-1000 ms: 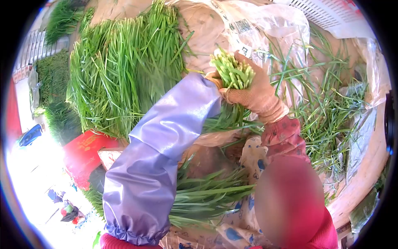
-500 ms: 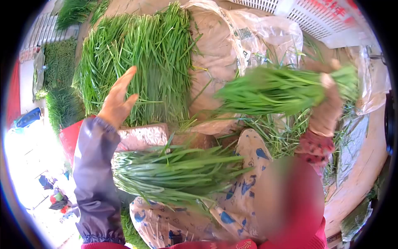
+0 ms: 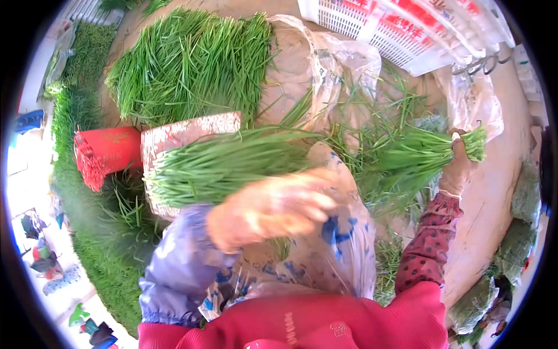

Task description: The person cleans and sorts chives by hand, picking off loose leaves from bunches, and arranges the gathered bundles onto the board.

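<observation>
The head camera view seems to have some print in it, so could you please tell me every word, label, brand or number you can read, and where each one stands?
No text can be read with certainty.
White basket: large red characters, too blurred to quote.
Clear plastic bag: small dark marks, too small to read.
Red bundle: faint gold marks, illegible.
</observation>
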Demonstrator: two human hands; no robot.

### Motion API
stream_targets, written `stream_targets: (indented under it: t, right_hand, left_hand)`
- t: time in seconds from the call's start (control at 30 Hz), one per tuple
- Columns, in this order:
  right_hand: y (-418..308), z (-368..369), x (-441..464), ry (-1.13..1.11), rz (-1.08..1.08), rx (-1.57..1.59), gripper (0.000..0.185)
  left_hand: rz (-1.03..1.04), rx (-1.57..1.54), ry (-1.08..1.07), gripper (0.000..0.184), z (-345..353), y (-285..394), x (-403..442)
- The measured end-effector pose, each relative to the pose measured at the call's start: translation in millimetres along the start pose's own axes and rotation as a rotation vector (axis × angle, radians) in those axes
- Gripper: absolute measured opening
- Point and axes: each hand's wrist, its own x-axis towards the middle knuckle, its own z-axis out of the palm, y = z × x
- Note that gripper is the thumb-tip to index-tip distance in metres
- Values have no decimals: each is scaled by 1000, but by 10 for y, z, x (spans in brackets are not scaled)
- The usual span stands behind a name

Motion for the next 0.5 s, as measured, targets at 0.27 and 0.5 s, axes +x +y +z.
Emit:
stream_targets:
  t: [0.27, 0.5]
  right_hand:
    - [-1354, 574, -491, -32, -424, 64, 32]
    - [-1460, 692, -1186, -162, -15, 1007, 40]
  left_hand:
    - [51, -361, 25, 89, 1031, -507, 1119]
    - [431, -766, 337, 68, 783, -135, 1294]
